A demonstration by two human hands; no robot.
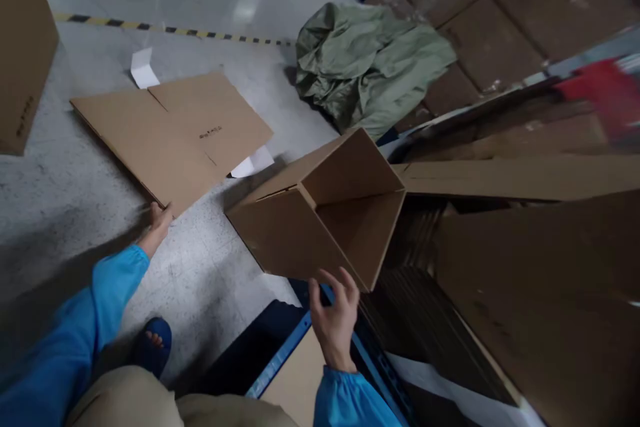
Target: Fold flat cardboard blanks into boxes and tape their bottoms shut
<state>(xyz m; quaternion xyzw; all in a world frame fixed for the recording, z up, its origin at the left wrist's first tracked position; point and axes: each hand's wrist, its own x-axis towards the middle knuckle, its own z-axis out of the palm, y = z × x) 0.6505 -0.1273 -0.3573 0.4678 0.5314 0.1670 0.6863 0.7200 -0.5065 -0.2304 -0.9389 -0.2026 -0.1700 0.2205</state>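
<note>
A flattened cardboard box (pixel 185 140) with a printed mark is gripped at its near corner by my left hand (pixel 159 225), thumb on top. My right hand (pixel 336 310) has its fingers apart and curved, holding nothing, just below the near edge of an opened-out cardboard box (pixel 300 233). That box stands tilted with its open end toward the right; whether my fingertips touch it I cannot tell. Beneath my right hand is a blue crate (pixel 280 355) with a cardboard sheet (pixel 295 380) in it.
Folded cardboard boxes (pixel 415 320) are stacked at the right. A green cloth heap (pixel 365 60) lies beyond, before wrapped cartons (pixel 490 33). White paper pieces (pixel 143 68) lie on the floor near a striped tape line (pixel 190 32). Another carton (pixel 25 60) stands far left.
</note>
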